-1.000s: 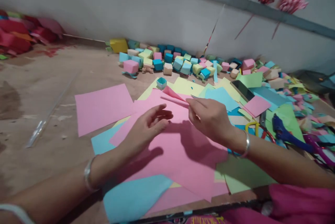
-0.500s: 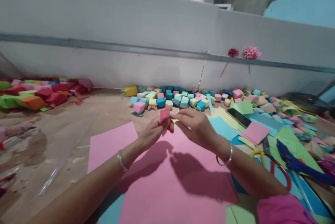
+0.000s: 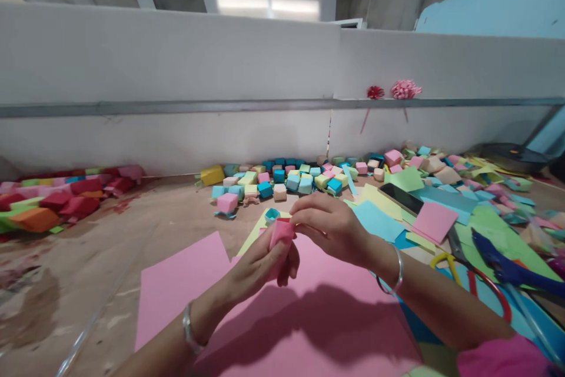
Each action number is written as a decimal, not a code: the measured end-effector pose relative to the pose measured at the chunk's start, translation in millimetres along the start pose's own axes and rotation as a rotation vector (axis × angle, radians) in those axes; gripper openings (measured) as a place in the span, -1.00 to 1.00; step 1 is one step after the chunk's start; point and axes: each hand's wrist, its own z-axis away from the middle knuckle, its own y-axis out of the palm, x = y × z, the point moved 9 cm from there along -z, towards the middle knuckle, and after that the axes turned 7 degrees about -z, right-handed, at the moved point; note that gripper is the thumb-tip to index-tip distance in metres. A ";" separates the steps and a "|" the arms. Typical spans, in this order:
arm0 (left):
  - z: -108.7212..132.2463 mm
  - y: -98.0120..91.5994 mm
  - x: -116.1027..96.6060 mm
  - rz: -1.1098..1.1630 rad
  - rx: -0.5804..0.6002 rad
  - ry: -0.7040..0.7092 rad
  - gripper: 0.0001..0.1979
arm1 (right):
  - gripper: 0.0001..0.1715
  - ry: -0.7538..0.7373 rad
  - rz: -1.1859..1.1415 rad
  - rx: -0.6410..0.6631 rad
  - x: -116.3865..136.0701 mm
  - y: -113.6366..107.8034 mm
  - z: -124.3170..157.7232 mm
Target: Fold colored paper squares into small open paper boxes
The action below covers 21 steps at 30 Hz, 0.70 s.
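Observation:
A small folded piece of pink paper [image 3: 281, 231], open at its top like a tube or box, is held in my left hand [image 3: 260, 265] between thumb and fingers. My right hand [image 3: 333, 224] pinches at the right upper edge of that paper with its fingertips. Both hands hover above large pink paper sheets [image 3: 348, 330] on the table. Just behind the held paper, a small light-blue paper box [image 3: 272, 214] shows its open top. A yellow-green paper strip [image 3: 252, 239] lies beside it, partly hidden by my left hand.
Several small paper cubes [image 3: 279, 176] line the back wall, with red and orange ones [image 3: 79, 206] at far left. At right lie a phone [image 3: 401, 198], square pink papers [image 3: 435, 222], red-handled scissors [image 3: 492, 294] and a blue glue gun [image 3: 507, 262]. A clear stick [image 3: 82, 339] lies left.
The view has tilted up and shifted, so my hands sit lower in it. My left hand has turned the pink paper, showing its open top, and my right fingertips now meet its edge.

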 end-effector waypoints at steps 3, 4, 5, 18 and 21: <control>1.7 5.7 2.7 0.092 0.077 -0.069 -0.45 | -0.88 0.053 -0.113 0.027 -3.7 -2.3 -0.6; 2.2 7.4 3.0 0.113 0.103 -0.081 -0.47 | -0.90 0.098 -0.174 0.060 -7.6 -0.7 -0.1; 2.6 8.6 3.1 0.129 0.124 -0.090 -0.48 | -0.91 0.147 -0.234 0.100 -11.8 2.1 0.9; 2.1 8.1 1.3 0.188 0.060 -0.125 -0.56 | -0.78 0.353 -0.331 0.117 -31.2 5.3 6.5; 2.2 4.2 -5.7 0.169 -0.015 -0.089 -0.62 | -0.75 0.462 -0.334 0.040 -42.0 -1.2 10.1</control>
